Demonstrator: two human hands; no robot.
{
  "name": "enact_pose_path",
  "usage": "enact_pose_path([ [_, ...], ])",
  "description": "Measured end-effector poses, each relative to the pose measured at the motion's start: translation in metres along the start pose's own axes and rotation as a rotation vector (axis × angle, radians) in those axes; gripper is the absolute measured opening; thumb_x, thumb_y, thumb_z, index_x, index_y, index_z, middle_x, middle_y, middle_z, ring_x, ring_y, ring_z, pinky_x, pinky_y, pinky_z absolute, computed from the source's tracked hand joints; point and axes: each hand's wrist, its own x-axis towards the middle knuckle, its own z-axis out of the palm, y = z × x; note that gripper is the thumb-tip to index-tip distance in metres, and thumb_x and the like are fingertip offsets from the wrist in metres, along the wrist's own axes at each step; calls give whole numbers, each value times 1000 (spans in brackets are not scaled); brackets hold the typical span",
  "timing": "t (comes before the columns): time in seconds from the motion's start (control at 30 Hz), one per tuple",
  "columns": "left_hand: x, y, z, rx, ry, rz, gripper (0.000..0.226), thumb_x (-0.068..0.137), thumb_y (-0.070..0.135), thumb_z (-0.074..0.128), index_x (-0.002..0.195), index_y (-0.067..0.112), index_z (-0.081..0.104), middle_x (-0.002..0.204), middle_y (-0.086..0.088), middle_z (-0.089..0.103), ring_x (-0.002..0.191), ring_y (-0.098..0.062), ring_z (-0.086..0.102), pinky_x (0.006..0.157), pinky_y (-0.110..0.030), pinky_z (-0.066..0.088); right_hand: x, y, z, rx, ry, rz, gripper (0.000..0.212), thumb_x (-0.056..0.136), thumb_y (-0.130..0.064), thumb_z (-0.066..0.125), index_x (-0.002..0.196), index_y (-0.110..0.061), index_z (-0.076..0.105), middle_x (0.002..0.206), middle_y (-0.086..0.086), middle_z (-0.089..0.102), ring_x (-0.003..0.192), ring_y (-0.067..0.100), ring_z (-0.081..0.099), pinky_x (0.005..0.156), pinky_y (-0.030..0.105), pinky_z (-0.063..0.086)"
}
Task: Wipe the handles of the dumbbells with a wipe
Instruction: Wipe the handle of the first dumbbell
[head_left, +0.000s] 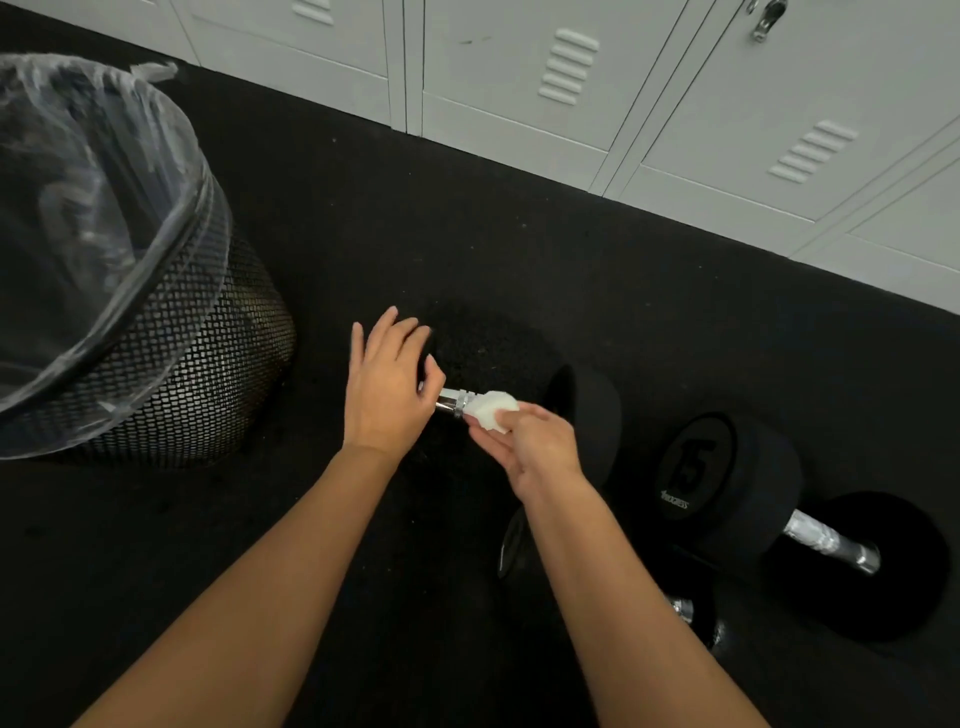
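A black dumbbell (592, 410) lies on the dark floor in the middle, its chrome handle (451, 402) showing between my hands. My left hand (387, 384) rests over the dumbbell's left head, which is hard to tell from the floor, fingers curled around it. My right hand (535, 447) presses a crumpled white wipe (491, 410) around the handle. A second black dumbbell (727, 467), marked 15, lies to the right with its own chrome handle (826, 543). Part of a third dumbbell (680, 610) shows behind my right forearm.
A black mesh waste bin (197, 374) with a clear plastic liner stands at the left. Grey metal lockers (571, 104) run along the back and right. The floor is black rubber matting (415, 234).
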Motion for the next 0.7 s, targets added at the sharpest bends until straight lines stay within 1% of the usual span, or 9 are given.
enact_pose_path([
  [0.07,0,19,-7,-98,24,84,36,91,19,45,122,5,57,125,-9,57,128,-22,43,112,-40,28,-6,-9,-9,-87,-48,-89,19,90,2,52,107,-4,58,113,20,62,96,29,66,78,38,57],
  [0.13,-1,47,-12,-333,-12,8,31,93,19,48,120,9,59,118,-3,59,115,-15,53,98,-32,45,-13,-18,-20,-176,-81,-173,14,89,-4,57,100,-10,63,109,13,64,98,25,65,79,38,57],
  [0.23,5,79,-13,-682,-160,-405,30,92,25,54,121,15,57,111,4,56,98,-9,57,81,-24,49,-19,-29,-34,-322,-69,-264,12,87,-13,62,98,-18,66,103,6,67,97,20,65,79,34,56],
  [0.3,10,92,-14,-926,-332,-663,29,91,23,57,120,18,56,108,-1,58,89,-11,58,72,-25,53,-19,-32,-39,-389,-51,-305,13,85,-14,65,97,-18,65,99,5,69,89,18,66,69,29,55],
  [0.33,11,97,-15,-974,-369,-712,25,91,19,58,116,18,57,105,-2,58,85,-12,59,67,-25,54,-17,-34,-41,-396,-44,-319,15,84,-12,66,98,-15,64,97,7,70,83,18,67,63,27,54],
  [0.47,16,104,-11,-1006,-366,-701,15,88,9,60,98,20,63,98,-7,63,87,-18,61,69,-28,53,-10,-47,-51,-395,-58,-375,12,83,-5,66,93,-9,61,85,11,69,64,17,65,58,26,54],
  [0.57,20,99,2,-946,-338,-646,10,87,9,62,90,18,66,90,-5,62,77,-13,57,64,-24,48,5,-62,-68,-564,78,-612,6,84,-6,64,84,-11,63,74,4,64,61,14,61,55,24,53],
  [0.63,18,96,16,-816,-324,-582,9,86,10,62,85,18,66,80,2,59,71,-9,53,59,-17,42,18,-69,-78,-758,262,-799,6,86,-12,61,89,-16,63,81,0,62,74,16,60,66,27,53],
  [0.7,14,96,30,-691,-321,-512,8,86,14,63,84,20,67,82,6,61,82,-9,57,70,-19,43,30,-68,-81,-970,349,-885,12,89,-19,57,99,-19,63,99,-1,60,97,18,53,76,26,43],
])
